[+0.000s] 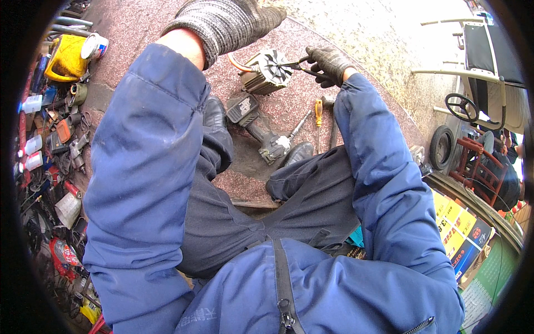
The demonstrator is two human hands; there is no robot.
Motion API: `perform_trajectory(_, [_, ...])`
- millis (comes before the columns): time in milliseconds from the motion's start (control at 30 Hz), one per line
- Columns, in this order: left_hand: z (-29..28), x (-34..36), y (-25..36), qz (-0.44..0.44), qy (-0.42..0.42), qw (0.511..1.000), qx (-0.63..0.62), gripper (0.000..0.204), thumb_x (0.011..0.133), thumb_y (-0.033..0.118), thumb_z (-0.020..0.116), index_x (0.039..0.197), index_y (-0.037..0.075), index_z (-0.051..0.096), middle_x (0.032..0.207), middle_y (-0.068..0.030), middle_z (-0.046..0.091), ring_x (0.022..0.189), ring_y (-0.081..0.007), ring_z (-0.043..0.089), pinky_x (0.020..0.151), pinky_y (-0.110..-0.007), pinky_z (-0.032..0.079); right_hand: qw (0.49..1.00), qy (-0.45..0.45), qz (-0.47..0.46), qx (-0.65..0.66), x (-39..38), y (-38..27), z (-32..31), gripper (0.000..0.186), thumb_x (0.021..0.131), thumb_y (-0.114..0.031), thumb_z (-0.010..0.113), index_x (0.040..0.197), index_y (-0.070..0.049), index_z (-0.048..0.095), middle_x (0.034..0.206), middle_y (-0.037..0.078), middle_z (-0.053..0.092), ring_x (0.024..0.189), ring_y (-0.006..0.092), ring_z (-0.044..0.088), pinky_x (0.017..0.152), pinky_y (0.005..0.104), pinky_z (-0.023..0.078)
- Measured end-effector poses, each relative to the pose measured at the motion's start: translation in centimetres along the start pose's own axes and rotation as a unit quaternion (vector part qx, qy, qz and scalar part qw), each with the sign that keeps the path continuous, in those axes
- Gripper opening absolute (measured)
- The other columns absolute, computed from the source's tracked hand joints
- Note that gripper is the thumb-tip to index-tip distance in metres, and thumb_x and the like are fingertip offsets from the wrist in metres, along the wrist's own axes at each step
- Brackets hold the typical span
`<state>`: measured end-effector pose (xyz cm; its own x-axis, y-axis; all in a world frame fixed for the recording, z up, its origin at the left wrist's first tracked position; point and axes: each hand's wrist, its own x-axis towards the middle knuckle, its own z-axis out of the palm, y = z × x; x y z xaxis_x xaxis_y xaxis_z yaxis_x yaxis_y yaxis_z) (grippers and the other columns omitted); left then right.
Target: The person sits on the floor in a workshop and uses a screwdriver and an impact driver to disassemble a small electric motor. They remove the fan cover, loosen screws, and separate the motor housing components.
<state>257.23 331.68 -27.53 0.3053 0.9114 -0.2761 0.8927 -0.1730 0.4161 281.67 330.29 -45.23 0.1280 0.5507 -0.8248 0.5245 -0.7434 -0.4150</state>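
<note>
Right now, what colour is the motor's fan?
The fan is black, seen in the head view.

You are in what seems a repair workshop. This is shown by the motor [261, 84] with its fan [276, 65], the power tool [275, 148] and the yellow screwdriver [319, 110] on the reddish floor [130, 30], also the crowded tools and parts [63, 131] at left, and the black tyre [433, 147] at right.

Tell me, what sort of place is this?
It's probably a repair workshop. You can see a motor with a black fan, a power tool and a screwdriver close by, and a big jumble of tools along the left.
</note>
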Motion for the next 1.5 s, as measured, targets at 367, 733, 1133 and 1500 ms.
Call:
perform_trajectory(367, [0.6, -0.2, -1.3, 0.034, 0.047, 0.998, 0.000, 0.056, 0.083, 0.044, 0.057, 0.115, -0.002, 0.062, 0.105, -0.0250, 0.066, 0.101, -0.0357, 0.064, 0.089, -0.039, 0.051, 0.996, 0.052, -0.064, -0.031, 0.3, -1.6, 0.9, 0.044, 0.092, -0.050, 0.052, 0.095, -0.008, 0.062, 0.060, 0.005, 0.051, 0.044, 0.0178, 0.045, 0.041, 0.0348, 0.037])
perform_trajectory(733, [0.3, -0.3, -1.5, 0.010, 0.048, 0.998, -0.029, 0.059, 0.084, 0.047, 0.058, 0.116, -0.003, 0.062, 0.107, -0.0241, 0.066, 0.102, -0.0347, 0.064, 0.090, -0.038, 0.050, 0.996, 0.022, -0.077, -0.039, 0.9, -1.9, 0.7, 0.042, 0.092, -0.049, 0.054, 0.100, -0.009, 0.065, 0.068, 0.005, 0.057, 0.048, 0.0168, 0.049, 0.044, 0.0346, 0.039])
perform_trajectory(1133, [0.1, -0.4, -1.0, -0.007, 0.027, 0.999, -0.034, 0.056, 0.085, 0.042, 0.060, 0.121, -0.001, 0.060, 0.118, -0.0217, 0.063, 0.110, -0.0339, 0.061, 0.096, -0.039, 0.048, 0.993, -0.031, -0.083, -0.077, 2.0, -2.3, 0.0, 0.041, 0.089, -0.052, 0.057, 0.102, -0.013, 0.061, 0.074, 0.001, 0.055, 0.050, 0.0124, 0.047, 0.042, 0.0285, 0.034])
perform_trajectory(1500, [-0.1, -0.5, -1.3, 0.009, 0.003, 0.999, -0.038, 0.057, 0.086, 0.045, 0.059, 0.120, 0.000, 0.060, 0.116, -0.0221, 0.064, 0.108, -0.0343, 0.061, 0.094, -0.039, 0.048, 0.987, -0.068, -0.050, -0.134, 1.7, -3.2, -0.9, 0.044, 0.093, -0.054, 0.048, 0.112, -0.017, 0.062, 0.079, 0.005, 0.060, 0.049, 0.0150, 0.055, 0.038, 0.0279, 0.035])
